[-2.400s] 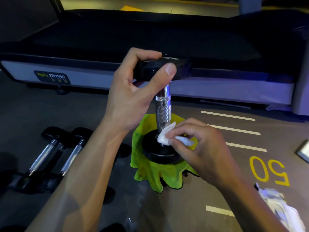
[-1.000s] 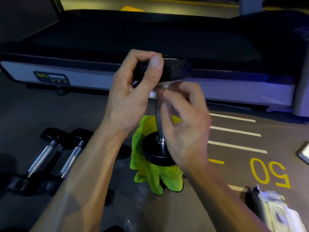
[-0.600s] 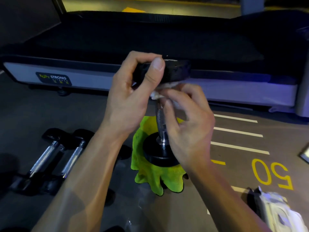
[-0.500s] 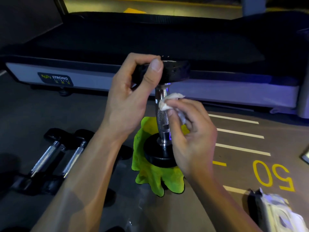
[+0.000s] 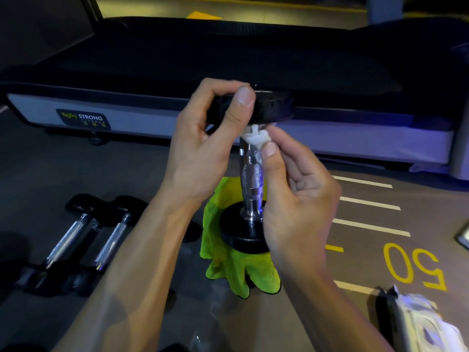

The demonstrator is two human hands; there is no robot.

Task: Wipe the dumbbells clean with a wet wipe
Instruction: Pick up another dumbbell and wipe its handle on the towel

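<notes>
A dumbbell [image 5: 251,179] with black round heads and a knurled chrome handle stands upright on a lime green cloth [image 5: 236,271] on the floor. My left hand [image 5: 203,148] grips its top head, thumb across the rim. My right hand [image 5: 291,191] pinches a crumpled white wet wipe [image 5: 256,138] against the top of the handle, just under the upper head. Two more dumbbells [image 5: 88,240] lie side by side on the floor at the left.
A treadmill deck [image 5: 177,59] with a "Body Strong" label runs across the back. A white wipes packet [image 5: 426,326] lies at the lower right. The floor has white lines and a yellow "50" [image 5: 411,265].
My right hand has worked the wipe up and down the handle: low at the bottom head, up under the top head, slightly down, now back up at the handle's top. The left hand kept its grip.
</notes>
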